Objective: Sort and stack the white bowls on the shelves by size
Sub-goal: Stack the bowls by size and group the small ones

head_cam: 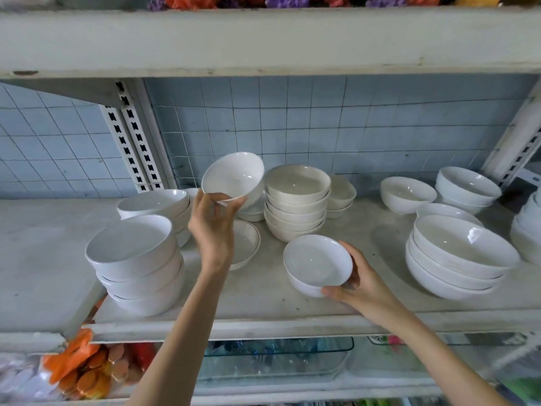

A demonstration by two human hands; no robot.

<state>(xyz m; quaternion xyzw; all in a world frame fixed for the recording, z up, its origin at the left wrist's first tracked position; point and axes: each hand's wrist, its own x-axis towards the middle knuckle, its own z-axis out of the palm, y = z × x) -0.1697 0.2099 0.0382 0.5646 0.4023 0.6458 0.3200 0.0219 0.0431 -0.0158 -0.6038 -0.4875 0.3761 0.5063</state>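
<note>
- Worn, pale grey shelf (263, 306), dusty and matte, carries round glossy white bowls.
- Right hand (360, 285) grips a small white bowl (317, 263) near the front edge, thumb and curled fingers round its rim.
- Left hand (212, 227) pinches the rim of a tilted white bowl (234, 178), raised above the shelf.
- Deep-bowl stack (137, 259) stands front left; a wide-bowl stack (459, 256) stands right.
- Cream, duller stack (297, 200) sits centre back.
- Pale blue square tiles (351, 127) line the wall behind.
</note>
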